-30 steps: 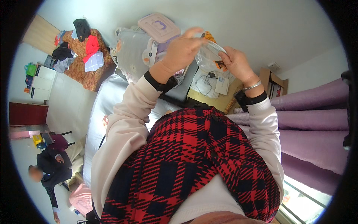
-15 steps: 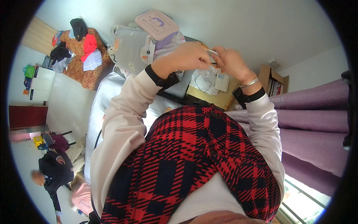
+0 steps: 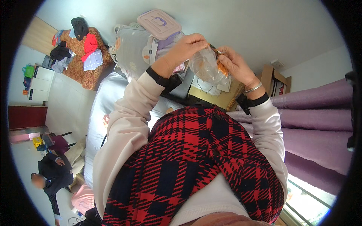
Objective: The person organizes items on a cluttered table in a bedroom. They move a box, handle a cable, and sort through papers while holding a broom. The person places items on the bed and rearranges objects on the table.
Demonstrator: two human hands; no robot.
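Since a moment ago both hands have raised the clear crinkled plastic bag [image 3: 205, 64] with orange contents, left hand [image 3: 183, 51] and right hand [image 3: 234, 64] each in a closed grip pinching its top edge.

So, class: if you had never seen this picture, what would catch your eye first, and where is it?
Both hands meet at the top centre, the left hand and right hand pinching a clear plastic bag with something orange inside. Below them a red-and-black plaid garment fills the middle. Purple curtains hang at the right.
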